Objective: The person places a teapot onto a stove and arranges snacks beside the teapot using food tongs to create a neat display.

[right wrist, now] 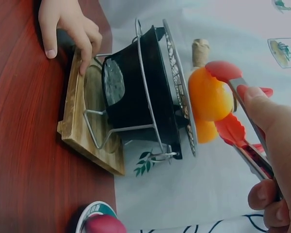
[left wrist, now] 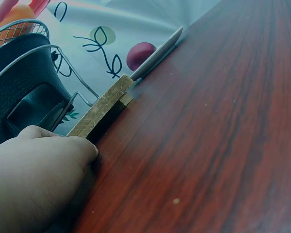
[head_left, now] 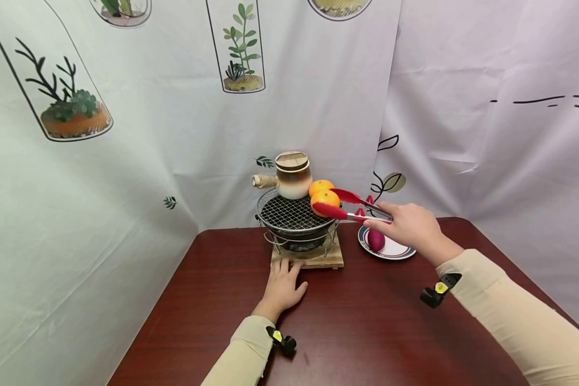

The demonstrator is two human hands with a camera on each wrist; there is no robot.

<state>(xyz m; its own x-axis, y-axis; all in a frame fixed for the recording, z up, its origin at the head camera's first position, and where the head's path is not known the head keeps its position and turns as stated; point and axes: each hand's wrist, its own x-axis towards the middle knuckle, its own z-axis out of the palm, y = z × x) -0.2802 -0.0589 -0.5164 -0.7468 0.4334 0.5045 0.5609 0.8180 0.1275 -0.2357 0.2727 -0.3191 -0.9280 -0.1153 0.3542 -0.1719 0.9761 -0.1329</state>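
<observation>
My right hand (head_left: 407,225) holds metal tongs with red tips (head_left: 332,210). The tips lie on either side of an orange (head_left: 327,199), which is at the right edge of the wire mesh (head_left: 289,213) on a small black grill (right wrist: 131,87). Whether both tips press on the fruit, I cannot tell. A second orange (head_left: 319,185) sits just behind the first. My left hand (head_left: 281,285) rests at the front edge of the wooden board (head_left: 336,258) under the grill, its fingertips touching the wood in the right wrist view.
A lidded clay pot (head_left: 294,185) with a side handle stands at the back of the mesh. Right of the grill, a rimmed plate (head_left: 396,251) bears a purple rounded item (head_left: 376,239). A printed cloth (head_left: 222,139) hangs behind the dark red table (head_left: 357,321).
</observation>
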